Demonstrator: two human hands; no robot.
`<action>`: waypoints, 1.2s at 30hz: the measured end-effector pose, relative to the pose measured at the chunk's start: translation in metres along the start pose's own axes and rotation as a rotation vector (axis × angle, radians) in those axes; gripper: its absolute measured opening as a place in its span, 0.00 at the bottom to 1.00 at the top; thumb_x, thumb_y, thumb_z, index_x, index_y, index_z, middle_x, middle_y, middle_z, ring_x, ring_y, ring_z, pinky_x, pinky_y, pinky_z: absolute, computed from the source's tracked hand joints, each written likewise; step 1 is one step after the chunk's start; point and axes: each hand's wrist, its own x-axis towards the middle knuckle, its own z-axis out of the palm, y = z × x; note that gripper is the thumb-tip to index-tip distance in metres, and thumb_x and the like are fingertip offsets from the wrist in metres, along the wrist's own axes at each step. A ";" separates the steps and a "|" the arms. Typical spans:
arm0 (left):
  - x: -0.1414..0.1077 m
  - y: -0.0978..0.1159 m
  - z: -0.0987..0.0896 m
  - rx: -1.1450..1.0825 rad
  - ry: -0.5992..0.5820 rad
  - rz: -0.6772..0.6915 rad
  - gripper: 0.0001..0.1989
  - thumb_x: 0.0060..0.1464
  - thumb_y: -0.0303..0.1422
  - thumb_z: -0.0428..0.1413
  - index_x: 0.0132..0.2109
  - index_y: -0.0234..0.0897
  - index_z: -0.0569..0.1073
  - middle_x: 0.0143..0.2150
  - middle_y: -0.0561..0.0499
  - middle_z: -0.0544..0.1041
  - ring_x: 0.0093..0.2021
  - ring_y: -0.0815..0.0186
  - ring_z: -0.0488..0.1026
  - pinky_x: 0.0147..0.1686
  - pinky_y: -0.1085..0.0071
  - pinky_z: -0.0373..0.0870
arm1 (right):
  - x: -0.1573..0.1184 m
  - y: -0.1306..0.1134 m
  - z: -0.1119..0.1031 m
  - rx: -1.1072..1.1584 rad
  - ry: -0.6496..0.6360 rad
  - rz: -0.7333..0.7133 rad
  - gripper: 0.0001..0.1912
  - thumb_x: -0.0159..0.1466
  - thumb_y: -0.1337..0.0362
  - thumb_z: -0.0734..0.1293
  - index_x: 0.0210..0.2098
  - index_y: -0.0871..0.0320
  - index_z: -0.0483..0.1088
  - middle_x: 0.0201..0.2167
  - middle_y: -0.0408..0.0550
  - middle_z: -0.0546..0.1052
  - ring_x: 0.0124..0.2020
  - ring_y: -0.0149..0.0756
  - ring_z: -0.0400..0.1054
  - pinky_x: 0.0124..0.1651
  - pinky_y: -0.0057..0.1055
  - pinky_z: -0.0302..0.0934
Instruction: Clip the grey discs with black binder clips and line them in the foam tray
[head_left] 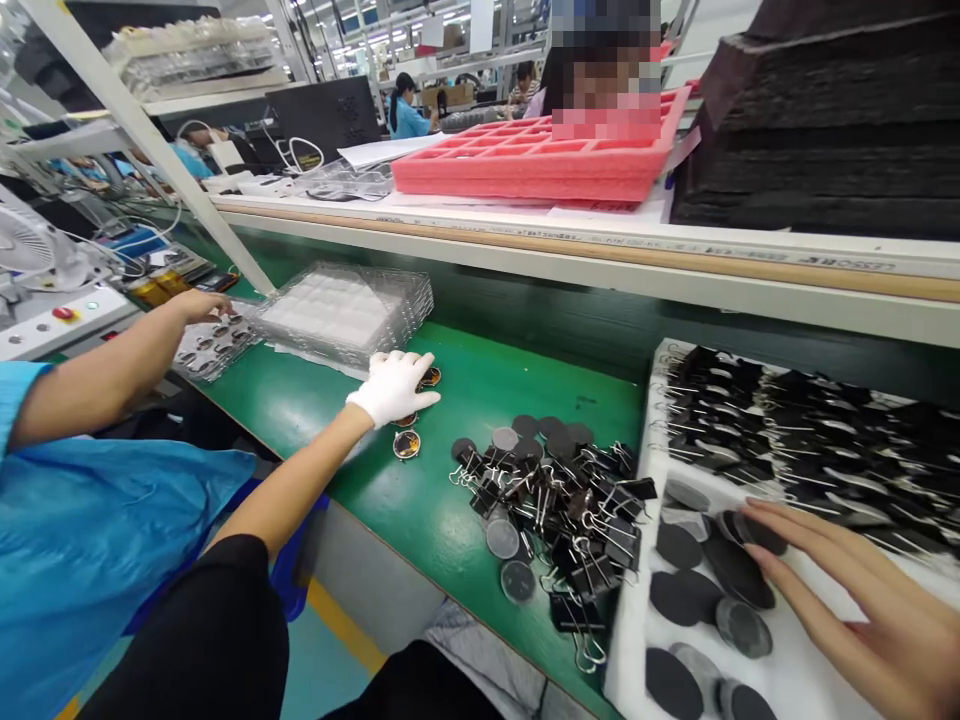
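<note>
My left hand (pixel 394 387), in a white glove, reaches over the green bench with its fingers spread. Beneath and beside it lie a few small round metal-rimmed parts with orange and dark insides; one such round part (pixel 406 444) shows fully just below the glove. At the right, my bare right hand (pixel 847 590) has its thumb and fingers around a black disc (pixel 766 536) at the white foam tray (pixel 634 610). More black discs (pixel 675 685) lie in this tray, some with a greyish, clear-looking face. Part of my right hand is cut off by the frame.
A heap of black binder clips (pixel 570 510) and loose discs covers the bench between my hands. Rows of clips (pixel 727 410) fill the tray's back. Clear plastic trays (pixel 345 310) are stacked beyond my left hand. A co-worker's hand (pixel 201 305) reaches over another tray. A shelf (pixel 525 230) overhangs.
</note>
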 end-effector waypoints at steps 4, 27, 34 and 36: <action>0.041 0.019 -0.012 0.022 -0.217 0.174 0.27 0.62 0.52 0.53 0.60 0.43 0.74 0.53 0.42 0.77 0.54 0.48 0.74 0.55 0.54 0.62 | 0.011 -0.020 -0.018 0.037 0.013 0.068 0.19 0.66 0.49 0.66 0.56 0.35 0.72 0.52 0.45 0.80 0.38 0.45 0.78 0.21 0.33 0.76; 0.048 0.083 0.003 -0.227 -0.163 0.318 0.27 0.58 0.52 0.60 0.56 0.39 0.72 0.48 0.43 0.77 0.49 0.48 0.78 0.44 0.60 0.69 | 0.208 -0.130 0.140 0.252 -0.548 -0.359 0.12 0.61 0.72 0.74 0.44 0.57 0.80 0.46 0.51 0.83 0.48 0.43 0.78 0.54 0.43 0.71; 0.048 0.086 0.000 -0.227 -0.180 0.321 0.24 0.59 0.52 0.59 0.52 0.38 0.72 0.48 0.42 0.77 0.48 0.50 0.78 0.44 0.60 0.68 | 0.208 -0.132 0.153 0.286 -0.576 -0.508 0.07 0.65 0.70 0.71 0.39 0.54 0.82 0.43 0.50 0.83 0.49 0.44 0.78 0.57 0.44 0.70; 0.048 0.085 0.001 -0.228 -0.169 0.327 0.24 0.59 0.52 0.59 0.52 0.38 0.73 0.48 0.42 0.77 0.47 0.50 0.77 0.43 0.60 0.68 | 0.209 -0.132 0.148 0.287 -0.631 -0.594 0.10 0.68 0.71 0.68 0.41 0.54 0.81 0.45 0.49 0.83 0.53 0.44 0.76 0.59 0.45 0.69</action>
